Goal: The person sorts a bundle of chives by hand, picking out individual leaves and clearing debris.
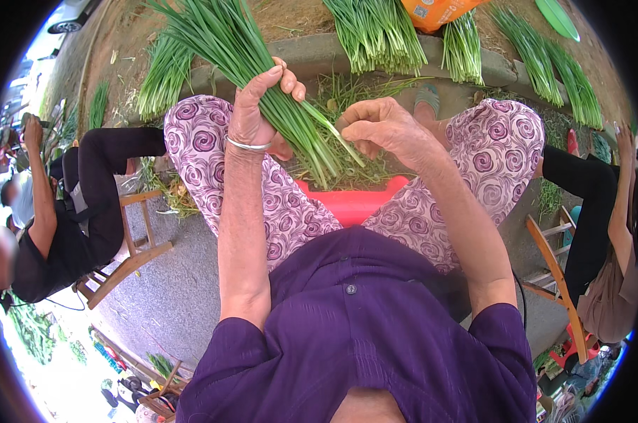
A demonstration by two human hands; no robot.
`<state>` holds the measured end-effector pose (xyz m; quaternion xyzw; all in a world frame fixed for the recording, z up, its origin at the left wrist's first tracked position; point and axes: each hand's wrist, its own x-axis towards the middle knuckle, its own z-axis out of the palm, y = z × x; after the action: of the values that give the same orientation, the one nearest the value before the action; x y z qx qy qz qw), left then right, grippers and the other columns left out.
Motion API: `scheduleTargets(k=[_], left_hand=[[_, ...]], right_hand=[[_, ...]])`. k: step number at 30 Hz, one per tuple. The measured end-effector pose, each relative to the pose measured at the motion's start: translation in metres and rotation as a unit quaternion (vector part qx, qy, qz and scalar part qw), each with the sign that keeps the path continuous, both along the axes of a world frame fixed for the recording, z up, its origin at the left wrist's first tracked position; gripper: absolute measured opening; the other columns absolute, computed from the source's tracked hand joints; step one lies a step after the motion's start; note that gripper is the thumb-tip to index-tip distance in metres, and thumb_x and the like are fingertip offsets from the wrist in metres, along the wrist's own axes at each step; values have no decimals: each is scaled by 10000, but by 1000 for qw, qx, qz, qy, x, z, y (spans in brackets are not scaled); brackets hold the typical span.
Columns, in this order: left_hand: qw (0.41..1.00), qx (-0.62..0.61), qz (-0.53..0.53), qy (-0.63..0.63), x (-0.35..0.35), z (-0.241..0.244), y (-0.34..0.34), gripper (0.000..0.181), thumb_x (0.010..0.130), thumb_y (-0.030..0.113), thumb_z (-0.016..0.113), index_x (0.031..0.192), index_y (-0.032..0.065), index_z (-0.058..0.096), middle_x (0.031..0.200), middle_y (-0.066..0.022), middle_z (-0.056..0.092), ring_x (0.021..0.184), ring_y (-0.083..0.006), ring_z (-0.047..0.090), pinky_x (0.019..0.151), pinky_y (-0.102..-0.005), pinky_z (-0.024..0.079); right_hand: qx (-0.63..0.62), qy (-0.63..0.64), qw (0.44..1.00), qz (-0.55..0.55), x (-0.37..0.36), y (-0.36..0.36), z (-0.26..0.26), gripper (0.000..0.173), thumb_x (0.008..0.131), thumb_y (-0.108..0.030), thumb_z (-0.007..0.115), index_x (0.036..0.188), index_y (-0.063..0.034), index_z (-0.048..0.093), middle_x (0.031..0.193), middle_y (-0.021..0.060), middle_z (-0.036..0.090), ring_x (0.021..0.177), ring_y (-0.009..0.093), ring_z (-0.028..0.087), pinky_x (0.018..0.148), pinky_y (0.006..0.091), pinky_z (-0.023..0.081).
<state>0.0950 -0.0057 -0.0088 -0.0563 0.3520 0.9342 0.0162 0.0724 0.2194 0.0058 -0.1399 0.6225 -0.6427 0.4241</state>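
Note:
My left hand (255,113), with a metal bangle on the wrist, grips a thick bunch of Chinese chives (218,45). Its green leaf ends point up and left, while the pale stem ends hang down to the right, over the gap between my knees. One chive stalk (327,124) sticks out from the bunch. On its pale lower part, the thumb and index finger of my right hand (393,129) are pinched together. The remaining right fingers are curled, and their tips are partly hidden.
Chive bundles (377,39) lie along a concrete kerb (319,53), near an orange bag (437,13). Loose trimmings (345,100) cover the ground between my feet. A red plastic stool (345,203) shows below me. People sit close by on wooden chairs, left (131,259) and right (556,269).

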Motion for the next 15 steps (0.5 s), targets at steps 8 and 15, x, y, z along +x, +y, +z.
scheduleTargets(k=[8,15], left_hand=[[999,-40,-1,-1,0,0,1,164,857,88,611,997,22,558,730,-90,569,712,-242,580,664,-341,482],[1000,-12,24,-10,-1,-1,0,149,843,70,619,969,23,555,727,-84,556,700,-231,567,667,-350,491]], right_hand=[[59,69,996,5,-1,-6,-1,194,811,-189,639,811,3,661,622,9,578,546,67,523,461,229,408],[8,11,1000,-17,0,-3,-3,176,811,-157,627,866,9,650,644,18,583,553,76,522,504,221,417]])
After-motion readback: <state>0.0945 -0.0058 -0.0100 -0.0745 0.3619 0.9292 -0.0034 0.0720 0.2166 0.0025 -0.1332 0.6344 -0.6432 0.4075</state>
